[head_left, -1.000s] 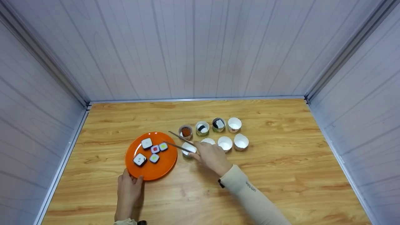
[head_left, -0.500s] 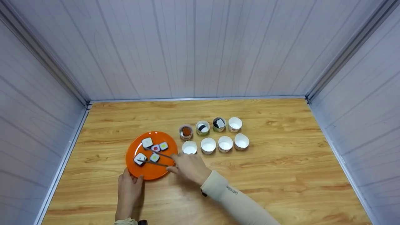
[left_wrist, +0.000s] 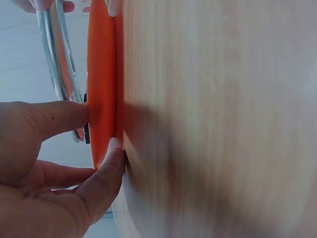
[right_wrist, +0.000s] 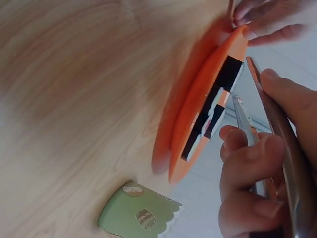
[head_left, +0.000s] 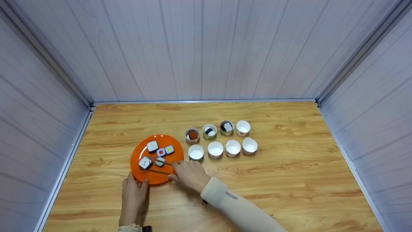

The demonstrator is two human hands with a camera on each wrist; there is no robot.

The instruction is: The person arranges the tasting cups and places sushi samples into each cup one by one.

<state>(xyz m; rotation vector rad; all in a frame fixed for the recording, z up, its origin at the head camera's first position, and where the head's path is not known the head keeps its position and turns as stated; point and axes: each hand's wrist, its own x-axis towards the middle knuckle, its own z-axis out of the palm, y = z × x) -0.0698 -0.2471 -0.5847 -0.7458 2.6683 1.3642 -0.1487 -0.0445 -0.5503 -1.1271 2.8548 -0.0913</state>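
My left hand grips the near-left rim of the orange plate, thumb and fingers on either side of it in the left wrist view. My right hand holds metal tongs, their arms spread over the plate. The tips lie on either side of a white sushi piece with a dark side; I cannot tell whether they touch it. Also on the plate are another white piece, a red-centred piece, a yellow-centred one and a green-centred one, partly behind a tong arm.
Paper cups stand in two rows right of the plate. Three back cups hold an orange-brown piece, a white piece with a black band and a black-and-white piece. A white cup stands closest to the plate. Pale panels enclose the wooden table.
My right hand has carried the tongs left and down from the cups to the plate, ending around the near-left white piece. The left hand keeps its place on the rim.
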